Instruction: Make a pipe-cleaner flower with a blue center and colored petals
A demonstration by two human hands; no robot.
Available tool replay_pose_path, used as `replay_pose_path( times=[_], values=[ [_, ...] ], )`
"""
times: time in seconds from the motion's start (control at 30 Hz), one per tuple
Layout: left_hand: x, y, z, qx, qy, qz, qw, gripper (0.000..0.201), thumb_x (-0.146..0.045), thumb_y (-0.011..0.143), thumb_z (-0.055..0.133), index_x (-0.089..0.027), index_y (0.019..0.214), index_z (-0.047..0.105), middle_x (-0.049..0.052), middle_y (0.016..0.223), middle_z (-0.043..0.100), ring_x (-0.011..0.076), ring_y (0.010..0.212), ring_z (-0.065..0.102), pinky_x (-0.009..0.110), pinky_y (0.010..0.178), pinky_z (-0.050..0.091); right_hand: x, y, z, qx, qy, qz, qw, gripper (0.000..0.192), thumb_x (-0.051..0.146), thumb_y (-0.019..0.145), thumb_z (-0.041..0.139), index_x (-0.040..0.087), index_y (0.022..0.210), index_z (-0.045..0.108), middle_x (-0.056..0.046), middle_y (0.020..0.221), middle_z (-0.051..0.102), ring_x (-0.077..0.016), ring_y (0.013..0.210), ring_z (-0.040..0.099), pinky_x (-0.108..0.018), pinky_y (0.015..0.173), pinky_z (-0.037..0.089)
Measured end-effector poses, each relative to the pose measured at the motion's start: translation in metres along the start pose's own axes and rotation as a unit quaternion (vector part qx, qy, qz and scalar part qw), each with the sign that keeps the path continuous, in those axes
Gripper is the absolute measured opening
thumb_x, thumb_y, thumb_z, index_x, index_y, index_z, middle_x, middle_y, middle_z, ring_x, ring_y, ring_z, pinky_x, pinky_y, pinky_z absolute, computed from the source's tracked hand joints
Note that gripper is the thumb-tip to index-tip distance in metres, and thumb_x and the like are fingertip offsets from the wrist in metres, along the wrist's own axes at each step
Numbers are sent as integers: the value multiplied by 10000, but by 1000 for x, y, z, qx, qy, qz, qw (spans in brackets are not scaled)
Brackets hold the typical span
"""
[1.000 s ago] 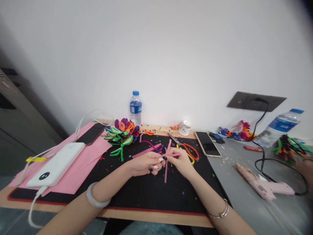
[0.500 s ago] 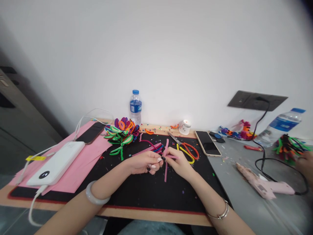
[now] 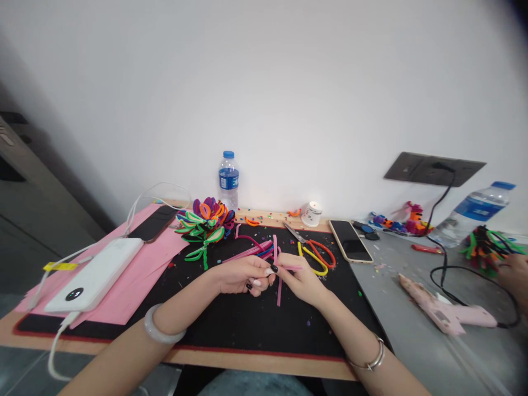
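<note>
Far out beyond the left hand (image 3: 243, 273), a white power bank (image 3: 97, 279) lies on pink paper (image 3: 136, 275), and beyond its knuckles sits a finished flower (image 3: 205, 223) of looped pipe cleaners, with a blue-labelled water bottle (image 3: 229, 180) behind; the label's print is too small to read. The left hand is curled, fingertips pinched on the pink pipe cleaners (image 3: 279, 269) where they cross, just above the black mat (image 3: 247, 324) on the bench (image 3: 264, 367). The right hand (image 3: 300, 278) meets it there, thumb and forefinger closed on the same pink strands. Judging by this, one flower is done and the next is only a few crossed strands. Past the right hand lie scissors (image 3: 313, 250), a phone (image 3: 350, 241) and a pink glue gun (image 3: 445, 311). No writing is legible.
</note>
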State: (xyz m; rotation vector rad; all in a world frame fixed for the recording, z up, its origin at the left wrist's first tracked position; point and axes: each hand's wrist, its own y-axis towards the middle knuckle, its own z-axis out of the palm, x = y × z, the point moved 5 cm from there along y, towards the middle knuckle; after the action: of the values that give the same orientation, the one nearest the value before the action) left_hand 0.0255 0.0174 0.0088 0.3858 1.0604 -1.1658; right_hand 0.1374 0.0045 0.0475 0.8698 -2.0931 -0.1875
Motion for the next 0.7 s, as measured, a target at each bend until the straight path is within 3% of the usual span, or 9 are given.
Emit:
replay_pose_path(
  times=[0.3, 0.47, 0.6, 0.7],
  values=[
    [-1, 3, -1, -13, 44, 45, 998, 211, -314, 776, 556, -107, 737, 555, -69, 480, 349, 43, 429, 231, 206, 472, 230, -5, 0, 1, -27, 49, 86, 995, 281, 195, 858, 402, 147, 606, 516, 10, 582, 494, -96, 545, 431, -216, 552, 334],
    [-5, 4, -2, -54, 141, 93, 984, 253, -352, 808, 488, -110, 766, 552, -58, 508, 390, 52, 438, 320, 209, 491, 254, -9, -2, 0, -51, 92, 123, 987, 272, 163, 831, 407, 151, 578, 505, 21, 555, 487, -87, 516, 412, -208, 524, 320],
    [-12, 5, 1, -107, 285, 158, 939, 257, -327, 846, 407, -125, 754, 537, -47, 525, 422, 70, 466, 348, 210, 491, 253, -13, -2, -1, -84, 114, 157, 977, 262, 154, 791, 427, 154, 534, 481, 31, 525, 454, -79, 489, 371, -205, 492, 290],
    [-20, 3, 4, -174, 431, 212, 860, 304, -285, 864, 361, -148, 616, 470, -42, 522, 414, 79, 486, 360, 221, 514, 261, -19, -1, 1, -114, 152, 188, 964, 259, 161, 763, 444, 157, 504, 454, 44, 486, 403, -72, 459, 329, -201, 455, 252]
  ],
)
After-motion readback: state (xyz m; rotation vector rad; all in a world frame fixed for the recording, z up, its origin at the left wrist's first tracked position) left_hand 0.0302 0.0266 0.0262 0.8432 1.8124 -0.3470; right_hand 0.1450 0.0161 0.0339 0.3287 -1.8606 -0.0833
